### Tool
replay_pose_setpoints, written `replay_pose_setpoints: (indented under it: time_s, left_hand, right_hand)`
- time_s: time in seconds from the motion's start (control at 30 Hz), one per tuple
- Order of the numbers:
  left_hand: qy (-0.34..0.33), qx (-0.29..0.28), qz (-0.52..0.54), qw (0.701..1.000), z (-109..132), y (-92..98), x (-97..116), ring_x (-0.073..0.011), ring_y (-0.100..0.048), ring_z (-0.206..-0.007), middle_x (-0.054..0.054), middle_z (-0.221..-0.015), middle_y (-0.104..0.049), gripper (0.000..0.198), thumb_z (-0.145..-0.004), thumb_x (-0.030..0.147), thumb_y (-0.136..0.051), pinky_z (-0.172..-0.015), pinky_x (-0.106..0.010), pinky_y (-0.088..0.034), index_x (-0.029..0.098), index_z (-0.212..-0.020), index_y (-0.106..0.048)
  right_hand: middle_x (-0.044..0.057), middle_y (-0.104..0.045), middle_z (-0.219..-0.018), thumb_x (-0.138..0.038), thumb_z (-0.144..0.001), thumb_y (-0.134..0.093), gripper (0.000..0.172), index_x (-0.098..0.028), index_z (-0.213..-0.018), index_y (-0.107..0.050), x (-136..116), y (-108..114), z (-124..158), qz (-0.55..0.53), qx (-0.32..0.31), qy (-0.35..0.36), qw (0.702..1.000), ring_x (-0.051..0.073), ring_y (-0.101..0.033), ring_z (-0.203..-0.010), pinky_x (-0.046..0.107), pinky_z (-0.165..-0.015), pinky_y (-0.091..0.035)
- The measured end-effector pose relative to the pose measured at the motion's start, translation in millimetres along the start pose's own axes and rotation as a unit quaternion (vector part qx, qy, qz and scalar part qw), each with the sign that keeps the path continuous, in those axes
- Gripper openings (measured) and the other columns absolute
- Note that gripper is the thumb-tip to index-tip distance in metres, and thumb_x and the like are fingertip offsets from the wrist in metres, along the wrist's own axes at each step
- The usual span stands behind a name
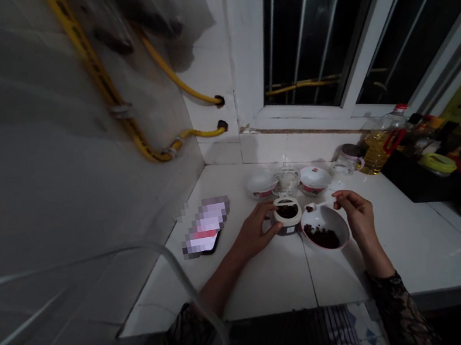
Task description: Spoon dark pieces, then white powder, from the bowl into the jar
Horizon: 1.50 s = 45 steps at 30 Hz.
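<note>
My left hand [260,228] curves its fingers and thumb around the side of a small jar [290,225]. The jar has a pale rim, and dark bits show in its top. Pinched in my right hand [357,211] is the handle of a small white spoon [323,203]. Its bowl end carries a few dark bits and hangs over the far rim of a white bowl [340,223], between that bowl and the jar. Dark reddish pieces [323,237] lie in the bottom of the bowl.
Behind the jar stand a white bowl [261,183], a clear glass container [287,180] and another white bowl [315,179]. A lit phone [208,227] lies at left. An oil bottle [375,147] and a dark box [410,179] are at right. A pale cable [180,270] crosses at lower left.
</note>
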<state>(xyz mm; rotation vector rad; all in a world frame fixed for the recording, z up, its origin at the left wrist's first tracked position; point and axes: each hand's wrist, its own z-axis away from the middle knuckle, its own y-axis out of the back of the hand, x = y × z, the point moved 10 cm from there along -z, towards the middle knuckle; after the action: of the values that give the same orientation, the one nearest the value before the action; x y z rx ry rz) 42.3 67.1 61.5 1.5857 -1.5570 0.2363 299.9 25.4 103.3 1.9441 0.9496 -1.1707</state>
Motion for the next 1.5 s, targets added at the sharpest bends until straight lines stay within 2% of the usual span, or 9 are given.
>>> replay_pose_setpoints:
  time_s: [0.13,0.23,0.33,0.5,0.6,0.8,0.93,1.27,1.5]
  left_hand:
    - [0.002,0.0,-0.003,1.0,-0.4,0.8,1.1,-0.024,-0.06,-0.113,-0.013,-0.126,-0.056,0.031,-0.088,0.034,-0.061,-0.083,-0.036,-0.058,0.023,-0.116,-0.053]
    - [0.005,-0.005,-0.006,1.0,-0.2,0.8,2.2,-0.0241,-0.06,-0.114,-0.013,-0.127,-0.056,0.03,-0.088,0.032,-0.061,-0.083,-0.036,-0.057,0.022,-0.116,-0.053]
    - [0.007,-0.005,-0.004,1.0,0.3,0.6,1.7,-0.0245,-0.058,-0.116,-0.012,-0.128,-0.056,0.031,-0.088,0.032,-0.061,-0.084,-0.036,-0.057,0.023,-0.117,-0.053]
    - [0.005,0.0,-0.001,1.0,0.7,0.3,-0.9,-0.0237,-0.06,-0.115,-0.012,-0.128,-0.056,0.032,-0.088,0.032,-0.062,-0.085,-0.036,-0.057,0.023,-0.117,-0.053]
    - [0.005,0.0,0.004,1.0,0.6,0.2,-1.1,-0.024,-0.059,-0.116,-0.012,-0.127,-0.056,0.032,-0.088,0.033,-0.062,-0.086,-0.037,-0.057,0.023,-0.117,-0.054]
    - [0.01,-0.003,-0.001,1.0,0.3,-0.4,-1.8,-0.0246,-0.058,-0.117,-0.012,-0.128,-0.056,0.032,-0.088,0.034,-0.061,-0.084,-0.036,-0.057,0.023,-0.117,-0.053]
    - [0.011,-0.004,-0.004,1.0,0.2,-0.3,-1.2,-0.0241,-0.059,-0.114,-0.013,-0.127,-0.056,0.031,-0.089,0.034,-0.061,-0.085,-0.037,-0.057,0.023,-0.117,-0.053]
    - [0.009,-0.004,-0.003,1.0,-0.2,0.2,1.1,-0.0246,-0.058,-0.117,-0.012,-0.128,-0.056,0.031,-0.088,0.033,-0.062,-0.083,-0.036,-0.058,0.024,-0.116,-0.053]
    - [0.006,-0.002,-0.006,1.0,0.8,-0.3,-0.6,-0.0245,-0.059,-0.116,-0.012,-0.127,-0.056,0.031,-0.088,0.032,-0.062,-0.083,-0.037,-0.058,0.023,-0.117,-0.052]
  right_hand:
    - [0.003,-0.065,-0.068,-0.038,-0.087,-0.053,0.023,-0.02,-0.086,-0.068,-48.2,-14.8,11.6,0.089,0.019,0.148,0.985,0.02,-0.06,-0.072,0.035,-0.076,-0.045]
    - [0.005,-0.069,-0.073,-0.027,-0.091,-0.048,0.022,-0.022,-0.089,-0.069,-80.6,-50.6,34.3,0.194,-0.06,0.312,0.928,0.021,-0.061,-0.076,0.041,-0.088,-0.043]
    - [0.005,-0.07,-0.077,-0.02,-0.091,-0.045,0.024,-0.023,-0.092,-0.069,-87.0,-68.2,48.6,0.248,-0.112,0.383,0.883,0.02,-0.061,-0.073,0.045,-0.093,-0.04]
    - [0.004,-0.067,-0.071,-0.026,-0.093,-0.045,0.023,-0.023,-0.09,-0.067,-71.0,-25.1,27.1,0.243,-0.017,0.304,0.921,0.022,-0.061,-0.075,0.043,-0.089,-0.043]
    - [0.003,-0.068,-0.07,-0.028,-0.09,-0.047,0.021,-0.023,-0.088,-0.067,-47.6,-12.5,14.3,0.279,-0.045,0.255,0.925,0.023,-0.061,-0.077,0.04,-0.085,-0.044]
    - [0.005,-0.071,-0.073,-0.021,-0.085,-0.047,0.022,-0.021,-0.087,-0.069,-19.5,-21.5,14.9,0.342,-0.116,0.241,0.901,0.022,-0.062,-0.074,0.042,-0.089,-0.041]
    - [0.005,-0.071,-0.073,-0.025,-0.086,-0.047,0.024,-0.022,-0.087,-0.07,-12.3,-35.0,21.0,0.302,-0.155,0.201,0.919,0.024,-0.063,-0.079,0.039,-0.085,-0.044]
    - [0.0,-0.058,-0.056,-0.045,-0.073,-0.058,0.028,-0.019,-0.073,-0.068,28.8,-11.4,8.8,0.059,-0.092,-0.031,0.993,0.017,-0.054,-0.057,0.03,-0.061,-0.042]
    - [-0.001,-0.055,-0.054,-0.044,-0.069,-0.061,0.026,-0.019,-0.07,-0.066,32.7,-3.0,8.6,0.006,-0.056,-0.055,0.997,0.016,-0.051,-0.056,0.028,-0.057,-0.039]
